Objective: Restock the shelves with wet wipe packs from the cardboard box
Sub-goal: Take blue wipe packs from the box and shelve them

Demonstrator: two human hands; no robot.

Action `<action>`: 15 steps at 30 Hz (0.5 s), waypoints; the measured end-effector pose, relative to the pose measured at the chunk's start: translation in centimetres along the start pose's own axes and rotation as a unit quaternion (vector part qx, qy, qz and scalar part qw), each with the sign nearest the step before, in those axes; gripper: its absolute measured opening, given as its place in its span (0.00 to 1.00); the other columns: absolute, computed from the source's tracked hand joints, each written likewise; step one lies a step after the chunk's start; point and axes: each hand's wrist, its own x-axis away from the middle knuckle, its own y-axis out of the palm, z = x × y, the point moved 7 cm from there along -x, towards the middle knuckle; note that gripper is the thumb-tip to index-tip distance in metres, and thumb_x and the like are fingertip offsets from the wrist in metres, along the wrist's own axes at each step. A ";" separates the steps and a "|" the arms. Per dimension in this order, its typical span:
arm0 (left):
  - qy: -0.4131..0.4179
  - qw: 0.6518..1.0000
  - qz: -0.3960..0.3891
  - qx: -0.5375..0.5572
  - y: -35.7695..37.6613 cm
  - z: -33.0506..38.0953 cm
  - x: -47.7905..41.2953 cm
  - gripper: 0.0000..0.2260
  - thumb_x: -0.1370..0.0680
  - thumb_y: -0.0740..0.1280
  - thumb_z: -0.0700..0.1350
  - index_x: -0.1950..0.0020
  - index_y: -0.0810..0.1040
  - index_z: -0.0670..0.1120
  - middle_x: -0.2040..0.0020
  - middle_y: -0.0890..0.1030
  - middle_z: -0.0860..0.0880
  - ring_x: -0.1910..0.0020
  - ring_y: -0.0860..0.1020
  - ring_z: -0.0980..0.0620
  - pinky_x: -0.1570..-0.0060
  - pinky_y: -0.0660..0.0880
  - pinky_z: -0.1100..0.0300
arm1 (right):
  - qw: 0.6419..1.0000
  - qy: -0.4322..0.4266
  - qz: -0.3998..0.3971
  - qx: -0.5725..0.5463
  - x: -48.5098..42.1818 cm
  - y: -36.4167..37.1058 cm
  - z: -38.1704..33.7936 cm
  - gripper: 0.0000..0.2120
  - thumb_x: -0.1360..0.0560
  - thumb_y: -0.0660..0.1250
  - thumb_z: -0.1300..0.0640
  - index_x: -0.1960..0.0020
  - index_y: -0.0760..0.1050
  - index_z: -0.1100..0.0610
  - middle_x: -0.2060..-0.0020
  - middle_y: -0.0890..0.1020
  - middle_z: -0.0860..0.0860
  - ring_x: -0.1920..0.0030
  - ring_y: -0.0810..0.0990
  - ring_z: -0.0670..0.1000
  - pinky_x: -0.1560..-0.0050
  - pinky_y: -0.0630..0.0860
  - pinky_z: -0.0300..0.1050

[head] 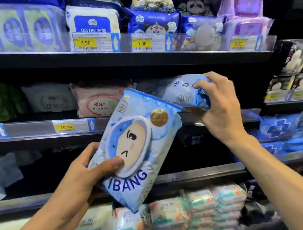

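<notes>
My left hand [81, 171] grips a light blue wet wipe pack [138, 140] by its lower edge, thumb pressed on the oval lid with a cartoon face. The pack is tilted, its top leaning right. My right hand [219, 107] holds a second light blue wet wipe pack [180, 91] from above, at the front lip of the middle shelf [36, 134], to the right of a pink pack [100, 101]. The first pack's upper corner overlaps the second pack. The cardboard box is out of view.
The top shelf [103, 60] carries blue, panda-print and purple packs behind yellow price tags. White and green packs lie at the left of the middle shelf. Blue packs [283, 129] fill the right. Stacked packs [200, 214] sit on the bottom level.
</notes>
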 end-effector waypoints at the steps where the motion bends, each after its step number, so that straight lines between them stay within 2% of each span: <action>1: -0.003 1.000 0.002 -0.005 -0.2 0.1 -0.2 0.37 0.54 0.84 0.60 0.48 0.81 0.50 0.47 0.85 0.41 0.55 0.85 0.42 0.52 0.80 0.44 | 1.000 0.004 -0.023 -0.006 -0.3 0.7 0.2 0.32 0.36 0.84 0.58 0.37 0.72 0.52 0.35 0.75 0.53 0.42 0.76 0.59 0.41 0.75 0.62; 3: -0.006 1.000 -0.001 -0.015 -0.6 0.2 -0.5 0.38 0.54 0.84 0.59 0.47 0.81 0.49 0.48 0.85 0.40 0.55 0.85 0.40 0.48 0.77 0.40 | 0.998 0.033 -0.058 -0.021 -1.1 1.6 0.5 0.32 0.36 0.82 0.53 0.36 0.73 0.51 0.35 0.77 0.50 0.42 0.78 0.57 0.44 0.78 0.57; 6: -0.011 0.998 -0.015 -0.052 -1.4 0.0 -0.6 0.36 0.54 0.84 0.58 0.50 0.81 0.48 0.51 0.85 0.40 0.58 0.85 0.42 0.55 0.80 0.46 | 0.986 0.141 -0.075 -0.048 -2.5 2.5 1.6 0.32 0.36 0.80 0.46 0.36 0.74 0.50 0.39 0.79 0.46 0.42 0.81 0.52 0.45 0.78 0.54; 8: -0.014 0.997 -0.031 -0.070 -1.9 0.2 -0.8 0.32 0.52 0.84 0.54 0.52 0.81 0.49 0.52 0.85 0.40 0.58 0.85 0.41 0.55 0.81 0.45 | 0.972 0.215 -0.098 -0.016 -3.1 3.8 2.7 0.32 0.37 0.81 0.41 0.39 0.72 0.50 0.42 0.81 0.48 0.43 0.80 0.54 0.47 0.74 0.52; 10: -0.005 0.995 -0.051 -0.084 -2.2 0.7 -1.4 0.27 0.50 0.82 0.49 0.53 0.82 0.51 0.53 0.86 0.41 0.58 0.85 0.41 0.54 0.82 0.43 | 0.956 0.268 -0.121 0.005 -3.3 5.4 3.3 0.34 0.37 0.81 0.38 0.39 0.71 0.50 0.42 0.82 0.52 0.41 0.80 0.58 0.44 0.75 0.55; 13: 0.021 0.992 -0.077 -0.097 -2.7 1.4 -2.5 0.26 0.52 0.81 0.48 0.55 0.83 0.51 0.55 0.86 0.42 0.59 0.85 0.43 0.60 0.83 0.51 | 0.934 0.298 -0.194 -0.003 -2.8 8.6 3.6 0.40 0.39 0.80 0.36 0.33 0.71 0.51 0.41 0.83 0.55 0.41 0.81 0.60 0.40 0.78 0.57; 15: 0.027 0.991 -0.092 -0.094 -3.2 1.2 -3.7 0.27 0.54 0.81 0.48 0.56 0.83 0.52 0.56 0.86 0.43 0.61 0.86 0.44 0.63 0.82 0.56 | 0.924 0.308 -0.222 -0.041 -3.3 10.3 4.4 0.41 0.41 0.83 0.40 0.34 0.72 0.53 0.45 0.84 0.56 0.48 0.84 0.53 0.44 0.80 0.56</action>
